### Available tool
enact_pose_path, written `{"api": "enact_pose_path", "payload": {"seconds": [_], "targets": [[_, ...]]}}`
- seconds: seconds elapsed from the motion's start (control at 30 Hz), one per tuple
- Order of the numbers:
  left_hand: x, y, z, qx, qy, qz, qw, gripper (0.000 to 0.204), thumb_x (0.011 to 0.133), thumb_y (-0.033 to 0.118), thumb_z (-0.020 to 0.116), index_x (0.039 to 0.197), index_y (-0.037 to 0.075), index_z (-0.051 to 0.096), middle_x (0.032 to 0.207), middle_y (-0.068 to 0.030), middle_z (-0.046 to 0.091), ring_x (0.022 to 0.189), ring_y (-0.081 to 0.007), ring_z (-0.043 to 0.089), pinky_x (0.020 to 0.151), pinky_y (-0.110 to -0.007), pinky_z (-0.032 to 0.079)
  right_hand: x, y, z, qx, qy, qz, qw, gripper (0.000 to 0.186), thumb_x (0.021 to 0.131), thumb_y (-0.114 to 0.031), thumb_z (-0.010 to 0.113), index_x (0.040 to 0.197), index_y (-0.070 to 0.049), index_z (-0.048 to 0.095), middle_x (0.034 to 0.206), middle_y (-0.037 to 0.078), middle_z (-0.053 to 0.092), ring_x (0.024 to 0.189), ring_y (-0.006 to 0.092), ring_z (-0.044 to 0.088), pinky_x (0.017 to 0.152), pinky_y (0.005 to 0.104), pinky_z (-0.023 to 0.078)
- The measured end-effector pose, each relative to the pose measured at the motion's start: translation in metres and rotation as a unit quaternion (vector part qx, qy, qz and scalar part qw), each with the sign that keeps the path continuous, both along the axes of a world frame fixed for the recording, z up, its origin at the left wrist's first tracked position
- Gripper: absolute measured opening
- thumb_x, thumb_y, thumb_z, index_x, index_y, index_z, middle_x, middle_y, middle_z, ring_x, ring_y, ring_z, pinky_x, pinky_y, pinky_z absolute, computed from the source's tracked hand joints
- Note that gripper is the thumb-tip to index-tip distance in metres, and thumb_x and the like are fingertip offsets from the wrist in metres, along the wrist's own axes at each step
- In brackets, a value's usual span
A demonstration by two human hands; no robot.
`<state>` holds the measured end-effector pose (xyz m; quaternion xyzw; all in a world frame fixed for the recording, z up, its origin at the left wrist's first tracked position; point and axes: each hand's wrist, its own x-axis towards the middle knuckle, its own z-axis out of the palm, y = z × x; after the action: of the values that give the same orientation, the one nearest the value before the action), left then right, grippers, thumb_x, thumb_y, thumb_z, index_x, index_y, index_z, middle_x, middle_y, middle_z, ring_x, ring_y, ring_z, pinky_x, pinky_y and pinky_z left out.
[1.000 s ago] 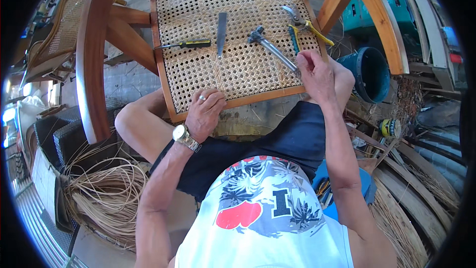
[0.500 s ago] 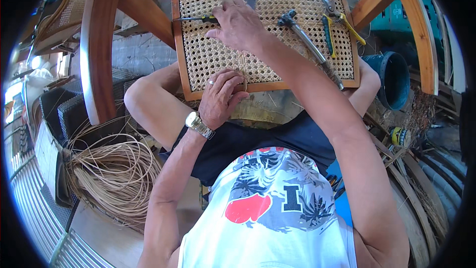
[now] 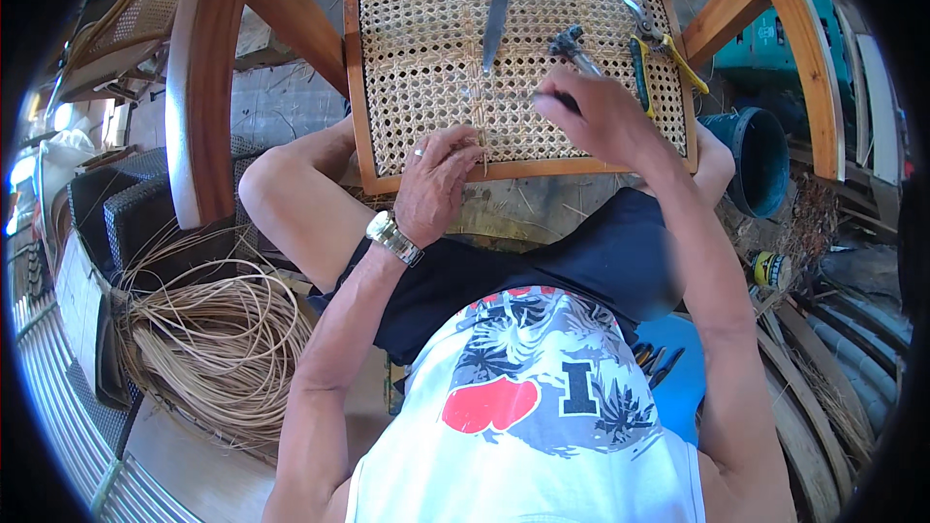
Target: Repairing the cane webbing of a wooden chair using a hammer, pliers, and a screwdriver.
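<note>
A woven cane panel [image 3: 417,68] in a wooden frame rests across my knees. My left hand [image 3: 436,174], with a watch at the wrist, is closed at the panel's near edge, its fingertips pinching a cane strand [image 3: 483,160]. My right hand [image 3: 605,111] is wrapped round the dark handle of a screwdriver [image 3: 518,94], whose thin shaft points left over the weave. Behind it lies a hammer [image 3: 570,41], its handle mostly hidden by that hand. A flat metal blade [image 3: 496,27] rests on the cane, and pruning shears [image 3: 659,44] lie at the right.
Curved wooden chair legs [image 3: 208,87] rise on both sides of the panel. A coil of loose cane [image 3: 218,349] lies at lower left. To the right stand a dark green bucket [image 3: 760,160] and a small yellow-and-black can [image 3: 772,269]. Pliers-like tools [image 3: 659,363] rest on a blue surface.
My right hand has picked up the screwdriver from the panel's left side and moved right and nearer. The flat blade is now uncovered. My left hand stays at the near edge.
</note>
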<state>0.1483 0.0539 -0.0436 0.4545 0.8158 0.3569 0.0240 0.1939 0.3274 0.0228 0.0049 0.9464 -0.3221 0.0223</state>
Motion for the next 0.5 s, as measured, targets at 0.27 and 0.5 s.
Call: {"api": "enact_pose_path", "payload": {"seconds": [0.27,0.5], "targets": [[-0.008,0.001,0.009,0.031,-0.069,-0.032,0.997,0.027,0.089,0.002,0.064,0.116,0.004,0.065,0.131,-0.0125,0.059,0.114,-0.0335,0.058,0.095,-0.043,0.048,0.043,0.000,-0.003,-0.012,-0.078,0.115,0.990,0.025,0.092,-0.028,0.066,0.098,-0.004,0.061,0.088,0.017,0.066,0.086,0.0368,0.065,0.076,0.0456,0.049],[-0.010,0.000,0.012,0.019,-0.080,-0.028,0.996,0.034,0.089,0.006,0.069,0.122,0.007,0.063,0.131,-0.0116,0.060,0.124,-0.0315,0.057,0.102,-0.040,0.048,0.040,0.004,-0.015,-0.034,-0.076,0.107,0.991,0.025,0.093,-0.030,0.063,0.096,-0.005,0.062,0.085,0.017,0.068,0.085,0.0371,0.067,0.076,0.0484,0.051]]}}
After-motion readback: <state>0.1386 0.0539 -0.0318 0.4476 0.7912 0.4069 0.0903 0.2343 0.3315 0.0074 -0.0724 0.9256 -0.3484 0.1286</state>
